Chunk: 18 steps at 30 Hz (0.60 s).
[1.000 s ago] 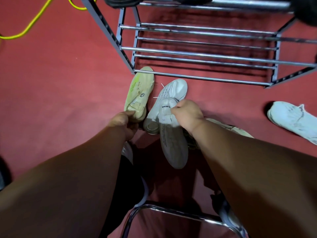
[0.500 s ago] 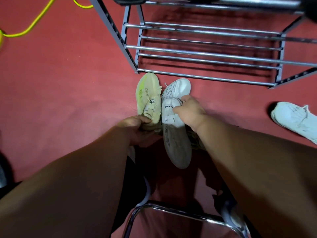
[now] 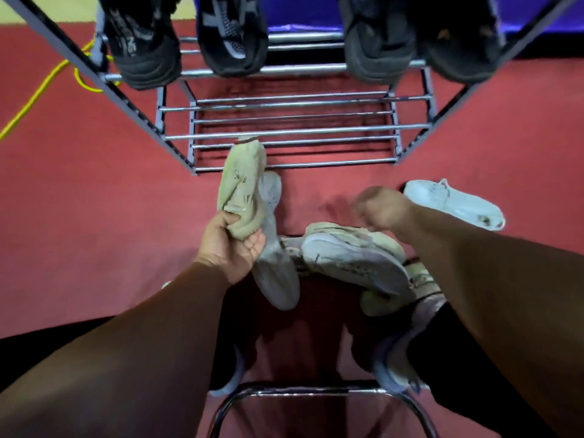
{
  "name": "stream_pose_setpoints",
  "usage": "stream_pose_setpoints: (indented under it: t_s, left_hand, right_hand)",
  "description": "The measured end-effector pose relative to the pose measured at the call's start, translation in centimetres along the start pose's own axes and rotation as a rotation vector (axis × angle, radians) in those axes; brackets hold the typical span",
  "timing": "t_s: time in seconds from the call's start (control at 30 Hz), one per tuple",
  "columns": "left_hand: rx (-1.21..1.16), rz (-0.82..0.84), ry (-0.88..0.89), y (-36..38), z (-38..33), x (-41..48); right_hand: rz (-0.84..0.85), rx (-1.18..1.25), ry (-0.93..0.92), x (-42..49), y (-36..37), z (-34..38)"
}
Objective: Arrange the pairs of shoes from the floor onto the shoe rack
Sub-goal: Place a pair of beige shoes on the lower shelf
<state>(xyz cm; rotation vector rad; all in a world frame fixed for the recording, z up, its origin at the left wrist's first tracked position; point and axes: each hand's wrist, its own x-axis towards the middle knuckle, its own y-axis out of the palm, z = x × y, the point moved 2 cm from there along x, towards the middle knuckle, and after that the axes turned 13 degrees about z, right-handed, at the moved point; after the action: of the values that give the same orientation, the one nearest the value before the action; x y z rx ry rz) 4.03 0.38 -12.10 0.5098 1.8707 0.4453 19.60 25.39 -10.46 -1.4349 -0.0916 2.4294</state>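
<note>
A red carpet floor (image 3: 94,216) runs to a purple backdrop (image 3: 300,11). The grey metal shoe rack with chrome bars (image 3: 294,132) holds black shoes (image 3: 142,52) on its top tier; grey lettering on one is unreadable. Before it, pale worn sneakers (image 3: 354,257) lie piled. The left hand (image 3: 230,248) grasps a yellow-green sneaker (image 3: 241,184) by the heel, toe at the lowest bars. The right hand (image 3: 379,207) is blurred; its grip cannot be told.

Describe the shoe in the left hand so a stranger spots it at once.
Start at the metal shoe rack. Before its lowest bar, the left hand grips the pale yellow shoe. Unlike the white shoe beside it, it is yellowish and held.
</note>
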Motion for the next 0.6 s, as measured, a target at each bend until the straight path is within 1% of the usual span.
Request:
stream_pose_setpoints:
  t_s: [0.13,0.2,0.3,0.4,0.53,0.6]
  left_hand:
    - [0.11,0.123,-0.136,3.2,4.4,0.2]
    - [0.17,0.175,-0.215,4.9,6.9,0.8]
    - [0.338,0.214,-0.32,7.9,10.4,1.3]
    - [0.535,0.242,-0.401,10.5,13.3,2.4]
    - [0.823,0.17,-0.482,11.6,16.1,4.7]
    - [0.877,0.131,-0.47,12.0,16.7,5.6]
  right_hand:
    - [-0.155,0.06,0.143,-4.3,-6.5,-8.3]
    - [-0.228,0.042,0.234,-6.0,-8.9,-13.1]
    - [-0.205,0.035,0.346,-6.7,-10.6,-18.9]
    - [-0.191,0.064,0.347,-5.9,-11.0,-21.6]
    - [-0.24,0.191,0.335,-4.0,-10.8,-23.0]
    - [-0.209,0.216,0.349,-2.9,-10.3,-23.1]
